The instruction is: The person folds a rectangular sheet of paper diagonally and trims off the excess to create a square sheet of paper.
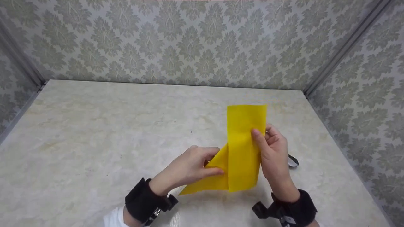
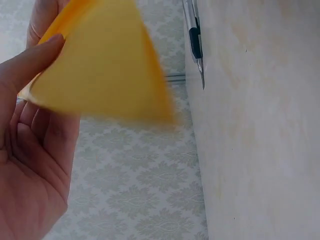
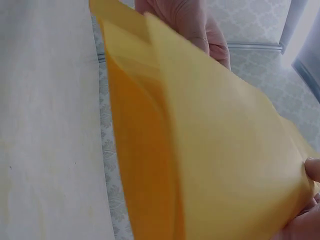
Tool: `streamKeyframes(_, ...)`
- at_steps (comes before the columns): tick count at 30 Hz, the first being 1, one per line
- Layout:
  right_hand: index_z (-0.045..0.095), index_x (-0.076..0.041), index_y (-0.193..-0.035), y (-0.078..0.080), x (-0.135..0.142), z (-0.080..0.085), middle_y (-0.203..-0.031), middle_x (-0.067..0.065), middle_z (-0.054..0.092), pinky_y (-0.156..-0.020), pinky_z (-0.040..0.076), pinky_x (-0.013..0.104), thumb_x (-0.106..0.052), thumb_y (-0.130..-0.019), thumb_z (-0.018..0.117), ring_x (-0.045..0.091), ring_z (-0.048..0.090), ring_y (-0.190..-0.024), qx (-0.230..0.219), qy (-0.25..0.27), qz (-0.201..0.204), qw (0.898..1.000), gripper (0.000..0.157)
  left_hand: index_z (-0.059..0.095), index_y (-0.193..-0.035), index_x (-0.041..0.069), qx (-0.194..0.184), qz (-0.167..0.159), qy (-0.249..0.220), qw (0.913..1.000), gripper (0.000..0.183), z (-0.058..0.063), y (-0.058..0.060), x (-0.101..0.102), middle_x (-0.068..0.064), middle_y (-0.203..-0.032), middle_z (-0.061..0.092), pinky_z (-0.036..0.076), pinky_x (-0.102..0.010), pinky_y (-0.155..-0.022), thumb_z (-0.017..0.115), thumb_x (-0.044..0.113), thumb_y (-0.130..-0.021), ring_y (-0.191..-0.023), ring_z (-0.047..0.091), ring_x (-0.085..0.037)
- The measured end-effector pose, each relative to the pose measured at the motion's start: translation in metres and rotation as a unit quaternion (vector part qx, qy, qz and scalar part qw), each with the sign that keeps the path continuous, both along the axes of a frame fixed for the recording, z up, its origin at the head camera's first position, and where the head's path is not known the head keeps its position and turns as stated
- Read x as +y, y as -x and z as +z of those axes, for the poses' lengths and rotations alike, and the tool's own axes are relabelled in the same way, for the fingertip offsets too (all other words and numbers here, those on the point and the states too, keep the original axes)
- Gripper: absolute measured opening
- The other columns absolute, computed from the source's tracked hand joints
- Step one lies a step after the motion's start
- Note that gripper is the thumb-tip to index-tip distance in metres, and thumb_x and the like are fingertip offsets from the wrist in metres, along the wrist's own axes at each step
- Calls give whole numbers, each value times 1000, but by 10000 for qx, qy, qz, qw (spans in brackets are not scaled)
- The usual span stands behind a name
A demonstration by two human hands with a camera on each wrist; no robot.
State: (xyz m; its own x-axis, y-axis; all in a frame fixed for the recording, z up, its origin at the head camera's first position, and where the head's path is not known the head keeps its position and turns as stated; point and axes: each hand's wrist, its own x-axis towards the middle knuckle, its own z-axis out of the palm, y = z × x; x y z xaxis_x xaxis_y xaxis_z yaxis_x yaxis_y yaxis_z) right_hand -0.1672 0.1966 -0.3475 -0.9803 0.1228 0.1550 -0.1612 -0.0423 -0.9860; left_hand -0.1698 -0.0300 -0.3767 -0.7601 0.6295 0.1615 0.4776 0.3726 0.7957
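A folded sheet of yellow paper is held up over the table between both hands. One part stands as an upright strip; another slants down to a point at the lower left. My left hand pinches the slanted part, thumb in front and fingers behind. At the strip's right edge my right hand grips the paper, its thumb pressed on the front and its fingers mostly hidden behind. The right wrist view shows the paper's folded layers standing apart along one edge.
A silver tool with a black part and pointed tip lies on the pale marbled table; in the head view the right hand partly hides it. Patterned wall panels rise behind the table and at both sides.
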Motion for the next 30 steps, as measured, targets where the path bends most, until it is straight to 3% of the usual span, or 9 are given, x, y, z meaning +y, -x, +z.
streamKeyframes(4,57,2,-104,-5,-2,2,-90,6,75,-74,61,29,-11,-98,62,20,70,-77,34,-223,113,9997,15,61,-123,15,-325,-388,-54,9987,36,8,0,-8,1,-113,73,55,-18,-74,72,30,-93,-93,70,-9)
streamKeyframes(8,59,3,-100,-10,-7,3,-83,5,74,-70,60,27,-7,-96,65,19,68,-73,84,-538,355,9979,13,45,-143,19,-471,-396,-792,9950,55,20,-2,-18,-2,-133,64,59,-26,-84,63,11,-91,-114,67,-14)
streamKeyframes(11,60,4,-96,-15,-12,2,-79,5,73,-66,60,27,-4,-94,66,19,68,-69,198,-826,593,9946,10,42,-146,21,-107,11,-1555,9878,62,26,-5,-21,1,-134,62,59,-30,-87,62,4,-89,-116,65,-11)
streamKeyframes(13,61,4,-93,-18,-16,2,-74,5,71,-63,59,26,-3,-93,67,18,66,-64,328,-1135,748,9902,9,44,-144,21,356,449,-1906,9800,60,30,-9,-20,2,-132,64,59,-30,-87,67,8,-90,-116,65,-9)
streamKeyframes(17,64,2,-90,-27,-22,1,-71,6,69,-59,55,24,-4,-92,69,14,61,-59,616,-1801,1117,9753,8,56,-135,21,1280,1205,-2086,9621,51,37,-17,-18,7,-123,70,57,-28,-82,77,21,-88,-110,66,-5)
streamKeyframes(20,65,-1,-91,-33,-25,2,-74,8,71,-59,52,22,-10,-93,69,10,59,-61,678,-2117,1422,9646,10,66,-124,21,1547,1348,-2051,9570,40,41,-22,-17,9,-111,74,57,-26,-78,80,25,-86,-99,69,-4)
streamKeyframes(26,66,-5,-92,-40,-28,2,-79,7,72,-59,51,21,-18,-95,68,6,58,-65,750,-2528,1956,9446,14,76,-102,21,1061,1259,-2044,9649,17,43,-26,-17,10,-94,77,54,-22,-64,77,31,-88,-72,67,-5)
streamKeyframes(30,66,-4,-93,-37,-28,1,-78,8,71,-57,52,21,-21,-95,68,5,58,-61,577,-2673,2158,9374,17,77,-93,26,608,1421,-2026,9670,9,44,-24,-19,13,-88,76,51,-22,-60,76,33,-89,-67,66,-7)
